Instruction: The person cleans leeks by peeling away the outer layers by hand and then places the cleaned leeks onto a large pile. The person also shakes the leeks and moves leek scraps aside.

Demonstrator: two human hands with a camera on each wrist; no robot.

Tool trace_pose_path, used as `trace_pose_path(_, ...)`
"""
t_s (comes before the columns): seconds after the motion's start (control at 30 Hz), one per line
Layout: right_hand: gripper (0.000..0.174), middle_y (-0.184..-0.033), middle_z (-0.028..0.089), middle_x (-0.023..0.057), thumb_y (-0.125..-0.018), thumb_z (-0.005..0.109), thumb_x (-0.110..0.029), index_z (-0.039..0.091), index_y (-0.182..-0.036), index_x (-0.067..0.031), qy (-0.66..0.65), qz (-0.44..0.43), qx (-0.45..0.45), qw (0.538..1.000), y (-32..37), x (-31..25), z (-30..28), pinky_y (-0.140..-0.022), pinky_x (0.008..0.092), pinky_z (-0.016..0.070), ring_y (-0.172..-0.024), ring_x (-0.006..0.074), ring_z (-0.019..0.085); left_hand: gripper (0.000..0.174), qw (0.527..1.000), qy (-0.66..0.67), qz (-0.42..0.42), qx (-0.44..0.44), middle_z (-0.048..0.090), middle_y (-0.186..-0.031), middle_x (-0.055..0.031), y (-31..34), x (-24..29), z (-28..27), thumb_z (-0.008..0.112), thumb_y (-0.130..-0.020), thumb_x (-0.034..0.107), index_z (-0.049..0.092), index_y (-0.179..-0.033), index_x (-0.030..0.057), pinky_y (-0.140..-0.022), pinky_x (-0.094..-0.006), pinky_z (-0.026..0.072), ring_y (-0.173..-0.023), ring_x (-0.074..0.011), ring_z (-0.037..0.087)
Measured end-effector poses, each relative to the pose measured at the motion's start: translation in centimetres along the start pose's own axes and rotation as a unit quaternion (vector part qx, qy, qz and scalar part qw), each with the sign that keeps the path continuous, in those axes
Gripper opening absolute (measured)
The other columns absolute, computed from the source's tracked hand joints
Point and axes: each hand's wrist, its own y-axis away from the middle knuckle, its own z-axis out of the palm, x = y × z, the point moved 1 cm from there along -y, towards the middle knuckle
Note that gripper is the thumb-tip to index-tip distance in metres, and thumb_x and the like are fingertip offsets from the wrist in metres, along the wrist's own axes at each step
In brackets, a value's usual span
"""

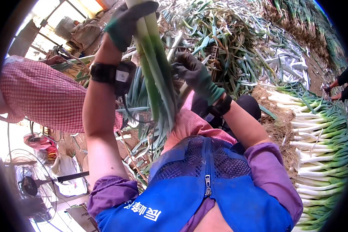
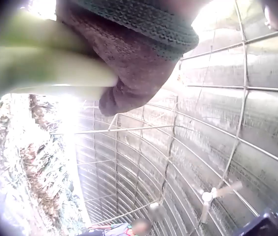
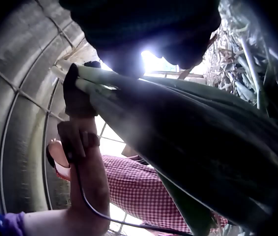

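Some held leeks (image 1: 154, 65), leaf heap (image 1: 232, 42) beyond, fan (image 1: 29, 186)

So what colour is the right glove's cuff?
The cuff is green; it shows best in the head view.

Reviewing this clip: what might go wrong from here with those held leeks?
The leeks hang from the left hand, gripped near their pale ends, so one could slip out if that grip loosens.

The cable at the left wrist hangs near the leaves and might snag.

The right hand is close against the leaves; a hard tug might tear them.
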Motion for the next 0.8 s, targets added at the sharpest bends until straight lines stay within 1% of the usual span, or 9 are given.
trace_pose_path(0.07, 0.052, -0.118, 0.061, 0.0096, -0.090, 0.061, -0.003, 0.042, -0.138, 0.0006, 0.050, -0.030, 0.009, 0.998, -0.4, -2.2, -0.3, -0.075, 0.0208, 0.0509, -0.088, 0.0080, 0.061, 0.033, 0.999, 0.037, -0.014, -0.009, 0.067, -0.105, -0.0137, 0.3, 2.1, 0.3, 0.063, -0.088, 0.017, 0.062, -0.114, -0.0027, -0.090, -0.0355, 0.0521, -0.097, -0.0251, 0.065)
trace_pose_path(0.13, 0.059, -0.133, 0.052, 0.0152, -0.087, 0.060, -0.004, 0.037, -0.142, -0.0005, 0.150, -0.077, -0.030, 0.985, -1.3, -5.2, -1.3, -0.094, 0.0283, 0.0476, -0.110, 0.0217, 0.059, 0.044, 0.990, 0.104, 0.013, -0.095, 0.063, -0.104, -0.0127, 0.7, 2.8, 0.5, 0.067, -0.082, 0.016, 0.054, -0.120, -0.0019, -0.098, -0.0428, 0.0497, -0.103, -0.0276, 0.062)
trace_pose_path(0.27, 0.068, -0.142, 0.045, 0.0210, -0.084, 0.061, -0.011, 0.032, -0.145, -0.0036, 0.322, -0.172, -0.104, 0.925, -3.1, -6.4, -0.9, -0.105, 0.0342, 0.0416, -0.126, 0.0318, 0.049, 0.054, 0.981, 0.099, 0.055, -0.159, 0.051, -0.097, -0.0070, 2.4, 5.2, 3.5, 0.070, -0.072, 0.020, 0.048, -0.118, 0.0004, -0.082, -0.0379, 0.0477, -0.089, -0.0198, 0.052)
trace_pose_path(0.37, 0.073, -0.142, 0.046, 0.0178, -0.085, 0.061, -0.008, 0.027, -0.149, -0.0061, 0.292, -0.037, -0.179, 0.939, -3.4, -6.9, -0.9, -0.077, 0.0319, 0.0538, -0.086, 0.0211, 0.063, 0.058, 0.975, 0.118, 0.029, -0.185, 0.045, -0.093, -0.0044, 3.3, 6.3, 4.2, 0.070, -0.069, 0.021, 0.044, -0.117, 0.0022, -0.070, -0.0318, 0.0419, -0.082, -0.0155, 0.046)
trace_pose_path(0.47, 0.074, -0.130, 0.056, 0.0109, -0.088, 0.061, 0.001, 0.022, -0.150, -0.0042, 0.081, -0.062, -0.167, 0.981, -2.5, -7.6, -1.4, -0.062, 0.0199, 0.0478, -0.067, 0.0043, 0.051, 0.042, 0.970, 0.140, 0.084, -0.182, 0.038, -0.076, -0.0003, 4.3, 6.8, 4.5, 0.072, -0.067, 0.029, 0.043, -0.089, 0.0078, -0.051, -0.0248, 0.0378, -0.064, -0.0120, 0.044)
trace_pose_path(0.5, 0.075, -0.122, 0.059, 0.0099, -0.087, 0.062, 0.003, 0.022, -0.150, -0.0031, 0.083, -0.075, -0.171, 0.979, -2.7, -7.5, -1.7, -0.065, 0.0208, 0.0503, -0.073, 0.0065, 0.057, 0.042, 0.965, 0.183, 0.090, -0.167, 0.038, -0.072, 0.0000, 4.4, 6.6, 4.7, 0.073, -0.067, 0.032, 0.040, -0.082, 0.0111, -0.045, -0.0231, 0.0347, -0.058, -0.0106, 0.042)
trace_pose_path(0.57, 0.076, -0.114, 0.062, 0.0086, -0.086, 0.063, 0.003, 0.022, -0.150, -0.0037, 0.105, -0.048, -0.224, 0.968, -2.4, -9.0, -1.0, -0.066, 0.0223, 0.0513, -0.077, 0.0078, 0.059, 0.045, 0.958, 0.171, 0.074, -0.216, 0.042, -0.076, -0.0021, 5.1, 6.9, 3.9, 0.073, -0.070, 0.034, 0.046, -0.091, 0.0056, -0.052, -0.0263, 0.0411, -0.064, -0.0138, 0.047)
trace_pose_path(0.73, 0.051, -0.092, 0.066, 0.0049, -0.082, 0.066, -0.002, 0.055, -0.131, -0.0077, 0.291, 0.002, -0.266, 0.919, -2.3, -4.3, -0.8, -0.070, 0.0298, 0.0531, -0.080, 0.0117, 0.061, 0.048, 0.967, 0.155, 0.095, -0.179, 0.044, -0.077, -0.0029, 5.8, 7.5, 4.2, 0.073, -0.071, 0.035, 0.049, -0.098, 0.0034, -0.057, -0.0273, 0.0431, -0.067, -0.0156, 0.049)
trace_pose_path(0.8, 0.032, -0.087, 0.067, 0.0126, -0.083, 0.063, -0.012, 0.064, -0.115, -0.0075, 0.426, -0.075, -0.253, 0.865, -2.5, -2.1, -2.8, -0.073, 0.0348, 0.0537, -0.078, 0.0232, 0.066, 0.050, 0.974, 0.136, 0.103, -0.146, 0.045, -0.078, -0.0032, 5.8, 8.0, 3.7, 0.073, -0.072, 0.036, 0.049, -0.100, 0.0025, -0.058, -0.0277, 0.0439, -0.069, -0.0163, 0.050)
